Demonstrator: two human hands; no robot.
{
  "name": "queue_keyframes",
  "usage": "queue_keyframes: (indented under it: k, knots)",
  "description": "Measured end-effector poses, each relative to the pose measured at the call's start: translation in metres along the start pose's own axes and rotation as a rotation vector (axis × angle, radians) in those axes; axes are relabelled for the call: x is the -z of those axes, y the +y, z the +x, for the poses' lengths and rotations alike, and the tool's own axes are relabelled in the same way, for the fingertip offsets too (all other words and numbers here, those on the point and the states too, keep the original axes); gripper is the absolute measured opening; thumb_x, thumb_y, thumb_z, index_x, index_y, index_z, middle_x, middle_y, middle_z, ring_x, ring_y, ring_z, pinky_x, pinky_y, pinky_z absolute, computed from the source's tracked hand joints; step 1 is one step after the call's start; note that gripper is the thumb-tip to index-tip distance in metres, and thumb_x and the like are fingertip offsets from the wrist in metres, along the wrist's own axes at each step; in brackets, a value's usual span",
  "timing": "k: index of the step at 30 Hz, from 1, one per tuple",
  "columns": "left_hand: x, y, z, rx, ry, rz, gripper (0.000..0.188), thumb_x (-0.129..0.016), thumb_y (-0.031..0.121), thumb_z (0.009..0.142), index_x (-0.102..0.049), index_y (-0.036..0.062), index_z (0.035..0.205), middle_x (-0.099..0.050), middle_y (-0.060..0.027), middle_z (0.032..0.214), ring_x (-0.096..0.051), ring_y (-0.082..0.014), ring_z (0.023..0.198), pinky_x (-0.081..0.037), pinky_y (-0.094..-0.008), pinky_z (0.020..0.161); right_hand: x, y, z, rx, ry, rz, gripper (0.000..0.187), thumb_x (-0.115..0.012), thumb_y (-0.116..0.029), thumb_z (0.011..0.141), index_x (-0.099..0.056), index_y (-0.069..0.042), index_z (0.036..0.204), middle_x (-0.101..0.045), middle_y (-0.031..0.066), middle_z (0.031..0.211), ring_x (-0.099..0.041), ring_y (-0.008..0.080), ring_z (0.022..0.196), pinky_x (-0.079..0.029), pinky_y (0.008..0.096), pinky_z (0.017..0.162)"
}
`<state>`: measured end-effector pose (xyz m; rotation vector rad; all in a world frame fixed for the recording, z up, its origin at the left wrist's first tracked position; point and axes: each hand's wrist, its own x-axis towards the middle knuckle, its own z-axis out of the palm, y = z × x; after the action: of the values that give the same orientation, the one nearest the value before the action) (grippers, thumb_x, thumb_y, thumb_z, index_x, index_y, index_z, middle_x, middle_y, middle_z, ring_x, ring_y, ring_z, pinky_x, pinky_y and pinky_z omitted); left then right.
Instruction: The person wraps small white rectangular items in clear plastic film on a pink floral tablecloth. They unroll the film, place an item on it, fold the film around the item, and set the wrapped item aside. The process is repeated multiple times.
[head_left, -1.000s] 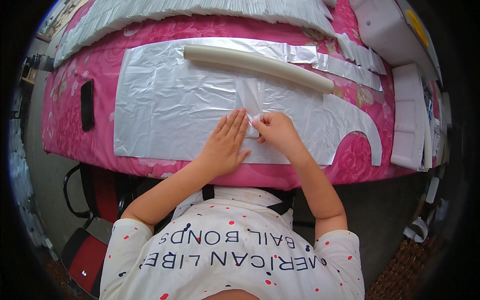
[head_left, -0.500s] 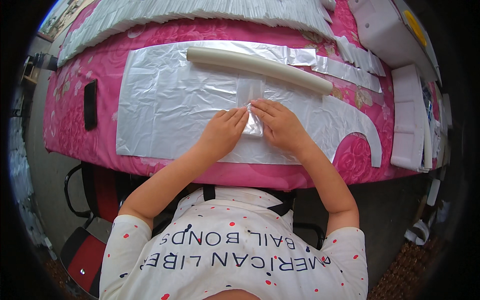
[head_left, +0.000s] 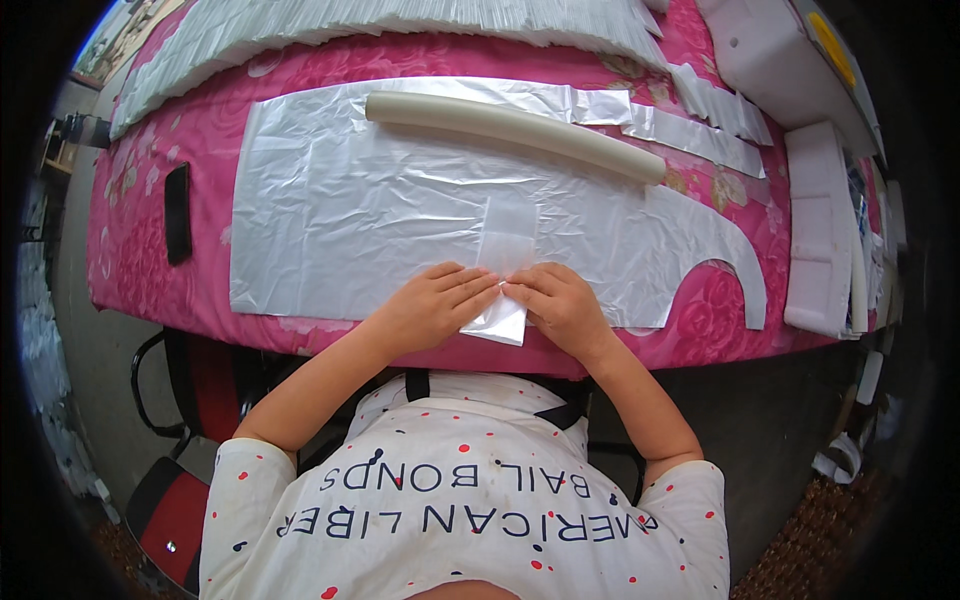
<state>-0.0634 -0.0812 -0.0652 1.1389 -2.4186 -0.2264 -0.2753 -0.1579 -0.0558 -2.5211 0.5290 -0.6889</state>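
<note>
A narrow folded strip of translucent white plastic film (head_left: 508, 228) runs over a wide, creased sheet of the same white film (head_left: 340, 200). My left hand (head_left: 432, 308) and my right hand (head_left: 562, 308) meet over the strip near the front table edge. Fingertips of both hands are pressed together on the strip from either side. The strip's near end sticks out below my fingers, and its far end lies on the sheet. Both palms face down, and part of the strip is hidden under my fingers. A pale grey tube (head_left: 515, 133) lies across the sheet's far side.
A pink flowered cloth (head_left: 420, 62) covers the table. Long rows of stacked folded white film (head_left: 400, 15) line the far edge. To the left lies a black flat object (head_left: 178, 213). White foam boxes (head_left: 815, 230) stand at the right. Red-and-black chairs (head_left: 172, 520) are at the lower left.
Both hands have moved toward me, from the sheet's middle to its near edge. The folded strip has come along and now reaches past that edge. The tube has barely shifted.
</note>
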Motion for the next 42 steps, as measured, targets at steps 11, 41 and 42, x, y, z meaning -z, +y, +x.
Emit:
queue_keyframes:
  k: [11,41,42]
  knots:
    - [0.013,0.006,0.018,0.475,-0.102,-0.294,0.042,-0.058,0.007,0.08,-0.048,0.0002,0.12,-0.064,-0.0136,0.095,-0.06,-0.0271,0.088,-0.044,-0.0354,0.078,0.009,0.002,0.013,-0.605,-0.048,0.348,0.012,-0.062,-0.009,0.076,-0.068,-0.003,0.084,-0.064,0.0099,0.068,-0.06,0.0244,0.06,-0.047,0.0313,0.058]
    - [-0.044,0.002,0.054,0.45,0.037,0.027,0.101,-0.06,0.054,0.072,-0.013,-0.0055,0.139,-0.018,-0.022,0.145,-0.015,-0.0339,0.136,-0.01,-0.049,0.109,0.007,0.022,0.049,-1.041,-0.282,0.342,0.025,-0.059,-0.022,0.074,-0.062,0.0,0.063,-0.06,0.0111,0.055,-0.061,0.0199,0.052,-0.048,0.0315,0.051]
    - [-0.043,0.001,0.054,0.441,0.046,0.016,0.101,-0.059,0.054,0.073,-0.011,-0.0051,0.14,-0.017,-0.0219,0.145,-0.014,-0.0343,0.137,-0.01,-0.0497,0.109,0.007,0.023,0.048,-1.012,-0.29,0.3,0.024,-0.062,-0.022,0.073,-0.061,0.001,0.064,-0.061,0.0117,0.058,-0.062,0.0195,0.054,-0.048,0.031,0.05]
